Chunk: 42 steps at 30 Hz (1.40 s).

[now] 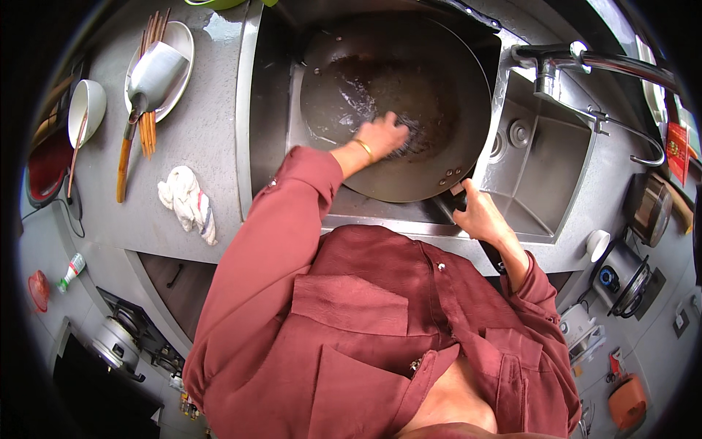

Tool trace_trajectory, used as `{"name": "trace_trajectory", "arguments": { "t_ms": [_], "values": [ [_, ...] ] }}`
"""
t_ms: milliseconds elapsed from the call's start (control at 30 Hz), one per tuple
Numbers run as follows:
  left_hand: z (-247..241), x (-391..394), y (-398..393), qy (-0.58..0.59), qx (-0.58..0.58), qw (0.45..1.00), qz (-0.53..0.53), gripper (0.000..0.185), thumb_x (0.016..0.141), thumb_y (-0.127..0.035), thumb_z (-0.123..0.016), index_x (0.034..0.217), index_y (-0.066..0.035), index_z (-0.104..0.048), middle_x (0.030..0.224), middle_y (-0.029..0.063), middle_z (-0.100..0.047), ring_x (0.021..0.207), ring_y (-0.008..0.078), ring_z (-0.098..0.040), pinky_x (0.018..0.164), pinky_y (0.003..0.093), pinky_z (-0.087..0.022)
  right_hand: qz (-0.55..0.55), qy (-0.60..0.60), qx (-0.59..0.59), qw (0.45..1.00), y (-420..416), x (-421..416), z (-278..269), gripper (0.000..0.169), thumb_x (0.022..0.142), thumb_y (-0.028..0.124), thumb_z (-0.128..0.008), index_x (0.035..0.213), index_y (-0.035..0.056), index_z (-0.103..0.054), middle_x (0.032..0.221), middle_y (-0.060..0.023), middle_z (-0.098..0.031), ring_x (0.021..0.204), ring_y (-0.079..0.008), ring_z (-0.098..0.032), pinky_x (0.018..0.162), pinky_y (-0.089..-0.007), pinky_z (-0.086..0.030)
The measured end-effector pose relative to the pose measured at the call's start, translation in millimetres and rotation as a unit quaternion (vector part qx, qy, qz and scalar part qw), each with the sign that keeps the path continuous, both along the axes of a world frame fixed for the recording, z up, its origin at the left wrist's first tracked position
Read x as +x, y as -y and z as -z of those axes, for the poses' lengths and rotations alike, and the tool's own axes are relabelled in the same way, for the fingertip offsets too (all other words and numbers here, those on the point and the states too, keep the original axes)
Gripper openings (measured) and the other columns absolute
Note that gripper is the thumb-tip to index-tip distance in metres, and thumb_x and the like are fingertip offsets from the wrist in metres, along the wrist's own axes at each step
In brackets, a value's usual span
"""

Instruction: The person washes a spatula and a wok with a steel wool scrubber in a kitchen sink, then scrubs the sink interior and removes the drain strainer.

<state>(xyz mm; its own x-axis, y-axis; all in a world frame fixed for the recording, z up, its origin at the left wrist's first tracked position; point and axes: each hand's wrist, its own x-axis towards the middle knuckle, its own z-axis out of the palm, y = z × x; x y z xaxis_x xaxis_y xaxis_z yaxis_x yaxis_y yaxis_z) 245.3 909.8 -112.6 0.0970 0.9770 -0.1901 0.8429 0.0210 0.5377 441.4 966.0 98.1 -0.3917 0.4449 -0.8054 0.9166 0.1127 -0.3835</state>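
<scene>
A large dark wok [460, 104] lies tilted in the left basin of a steel sink, its inside wet, with whitish streaks and brown patches. My left hand [382, 137], a gold-coloured bracelet at its wrist, is down inside the wok against its surface. The fingers are blurred; a greyish patch shows beside and under them, and whether it is a scourer or water I cannot tell. My right hand [478, 211] is closed around the wok's handle [492, 256] at the front edge of the sink, by the divider between the basins.
A chrome faucet [545, 71] stands behind the right basin [543, 164]. On the left counter are a metal spatula [156, 74] and chopsticks [147, 134] on an oval plate [186, 82], a white bowl [93, 107] and a crumpled cloth [186, 200]. A white cup [598, 244] stands at right.
</scene>
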Motion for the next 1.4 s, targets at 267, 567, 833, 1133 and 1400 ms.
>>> {"name": "trace_trajectory", "arguments": {
  "t_ms": [267,567,833,1133,1400],
  "values": [
    [31.1,-131.3,-49.0,-0.339,0.175,0.924,-0.033,0.015,0.078,-0.019,-0.052,0.092,-0.022,-0.049,0.094,0.0045,-0.048,0.081,0.0207,-0.056,0.05,0.0372,-0.048,-0.055,-0.031,0.054,0.997,1.4,3.8,5.6,0.033,0.067,0.002,-0.053,0.097,-0.0101,-0.044,0.066,-0.0285,-0.056,0.063,-0.0409,-0.059,0.062,-0.0436,-0.046],
    [10.7,-64.7,30.3,-0.156,-0.176,0.959,-0.155,0.017,0.083,-0.014,-0.047,0.099,-0.011,-0.044,0.1,0.0172,-0.043,0.084,0.0369,-0.059,0.064,0.0456,-0.052,0.001,-0.002,-0.016,1.0,-1.0,3.2,2.5,0.035,0.069,0.001,-0.05,0.101,-0.0111,-0.042,0.06,-0.0218,-0.054,0.042,-0.0256,-0.054,0.042,-0.0352,-0.045],
    [-83.5,83.9,-45.1,0.281,-0.224,0.879,-0.314,0.035,0.092,-0.037,-0.033,0.112,-0.007,-0.039,0.12,0.028,-0.039,0.101,0.0501,-0.048,0.089,0.053,-0.038,-0.009,-0.01,-0.011,1.0,-2.7,1.1,2.7,0.028,0.066,-0.002,-0.047,0.091,-0.012,-0.039,0.058,-0.0215,-0.052,0.04,-0.025,-0.054,0.037,-0.0359,-0.043],
    [32.0,-101.9,30.8,-0.248,-0.058,0.966,0.034,0.019,0.083,-0.014,-0.046,0.101,-0.014,-0.05,0.108,0.0163,-0.047,0.089,0.0339,-0.06,0.066,0.0422,-0.052,0.006,-0.003,-0.032,0.999,-1.1,-1.2,-4.5,0.024,0.067,-0.002,-0.047,0.088,-0.0113,-0.04,0.054,-0.0204,-0.05,0.039,-0.0244,-0.053,0.038,-0.0365,-0.042],
    [40.1,-100.5,11.1,-0.31,-0.013,0.945,-0.104,0.01,0.083,-0.013,-0.046,0.092,-0.011,-0.048,0.091,0.0113,-0.046,0.071,0.0262,-0.059,0.053,0.036,-0.053,0.005,0.003,-0.034,0.999,-1.1,-3.2,-4.5,0.02,0.068,0.0,-0.05,0.082,-0.011,-0.041,0.055,-0.0229,-0.053,0.04,-0.026,-0.055,0.041,-0.0363,-0.044]
  ]
}}
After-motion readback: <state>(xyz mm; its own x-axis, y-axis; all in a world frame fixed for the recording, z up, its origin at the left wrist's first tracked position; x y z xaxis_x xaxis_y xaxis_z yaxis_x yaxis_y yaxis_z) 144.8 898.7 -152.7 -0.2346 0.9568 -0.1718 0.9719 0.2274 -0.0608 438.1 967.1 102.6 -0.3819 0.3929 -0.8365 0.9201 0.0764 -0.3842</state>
